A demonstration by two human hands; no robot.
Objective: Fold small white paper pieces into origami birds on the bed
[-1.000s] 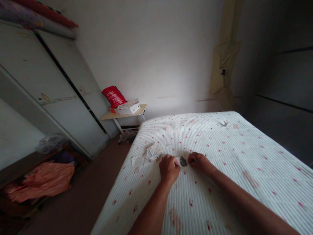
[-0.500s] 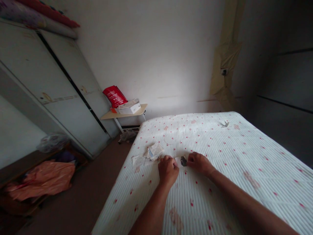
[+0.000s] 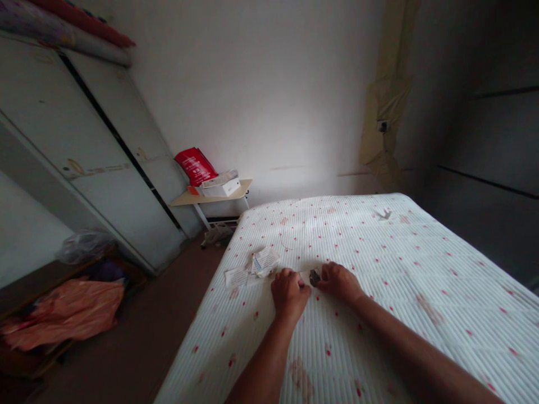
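Observation:
Both my hands rest close together on a white mattress point(image 3: 379, 269) dotted with red marks. My left hand point(image 3: 289, 293) is curled with its fingertips pinching a small white paper piece at its right side. My right hand point(image 3: 338, 281) is curled too and grips a small dark object point(image 3: 314, 276) between the two hands. What the dark object is, I cannot make out. A loose pile of white paper slips point(image 3: 257, 265) lies just left of my left hand, near the mattress's left edge.
A small wooden side table point(image 3: 213, 197) with a red bag point(image 3: 196, 166) and a white box stands against the far wall. A tall pale wardrobe point(image 3: 92, 151) lines the left. Orange cloth point(image 3: 69, 306) lies on the floor at left. A small dark scrap point(image 3: 384, 214) sits far on the mattress.
My hands have drawn a little closer together, with the dark object and paper piece between them. The view shifted slightly.

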